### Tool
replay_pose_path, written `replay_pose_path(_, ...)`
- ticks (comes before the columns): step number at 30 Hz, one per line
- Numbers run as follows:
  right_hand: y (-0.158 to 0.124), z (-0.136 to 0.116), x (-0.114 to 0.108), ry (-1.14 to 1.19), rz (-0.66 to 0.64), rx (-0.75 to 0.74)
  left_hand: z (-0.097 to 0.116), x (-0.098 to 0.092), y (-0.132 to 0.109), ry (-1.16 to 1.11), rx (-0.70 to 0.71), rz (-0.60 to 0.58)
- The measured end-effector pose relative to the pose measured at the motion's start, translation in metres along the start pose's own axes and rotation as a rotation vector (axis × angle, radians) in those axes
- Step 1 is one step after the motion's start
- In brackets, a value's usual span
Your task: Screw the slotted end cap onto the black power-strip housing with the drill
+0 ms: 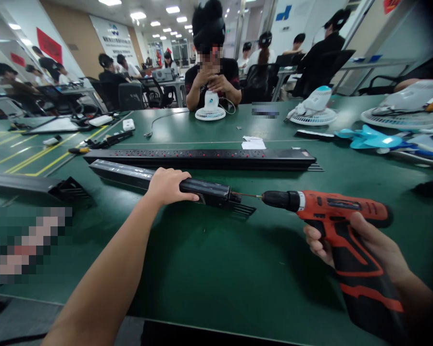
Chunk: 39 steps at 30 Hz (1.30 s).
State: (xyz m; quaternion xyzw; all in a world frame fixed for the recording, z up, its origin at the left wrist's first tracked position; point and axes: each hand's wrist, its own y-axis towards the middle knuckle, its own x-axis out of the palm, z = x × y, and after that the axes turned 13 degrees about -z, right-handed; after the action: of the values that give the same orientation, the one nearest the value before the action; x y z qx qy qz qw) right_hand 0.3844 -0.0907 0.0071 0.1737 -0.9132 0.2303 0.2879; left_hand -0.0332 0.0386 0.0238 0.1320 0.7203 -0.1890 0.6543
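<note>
My left hand (168, 186) is closed over a long black power strip (130, 175) that lies across the green table (220, 269), gripping it near its right end. My right hand (361, 247) is wrapped round the grip of an orange and black cordless drill (332, 207). The drill points left, and its thin bit reaches the bracket at the right end of the strip. A second, longer black power strip (202, 157) lies just behind the first, parallel to it.
Across the table a person handles a small white fan (210, 108). More fan parts (315, 108) and blue blades (368, 139) lie at the right. A screwdriver (80, 150) and another black strip (29, 185) lie at the left. Other people sit at desks behind.
</note>
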Motion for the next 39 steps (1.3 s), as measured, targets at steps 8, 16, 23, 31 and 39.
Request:
replay_pose_path(8,0.003,0.003,0.004,0.047,-0.053,0.001,0.000,-0.001,0.000,-0.017,0.004,0.009)
replay_pose_path(16,0.002,0.000,0.008,-0.068,-0.090,0.038,0.000,0.000,0.000,-0.020,0.001,0.005)
replay_pose_path(23,0.001,0.000,0.016,-0.168,-0.079,-0.018,0.000,-0.002,0.000,-0.019,-0.005,-0.021)
replay_pose_path(31,-0.001,0.002,0.011,-0.244,-0.095,-0.065,0.000,-0.001,0.001,-0.003,-0.005,-0.020)
replay_pose_path(39,-0.001,0.003,0.009,-0.176,-0.008,-0.034,0.000,-0.001,0.000,0.007,-0.006,-0.013)
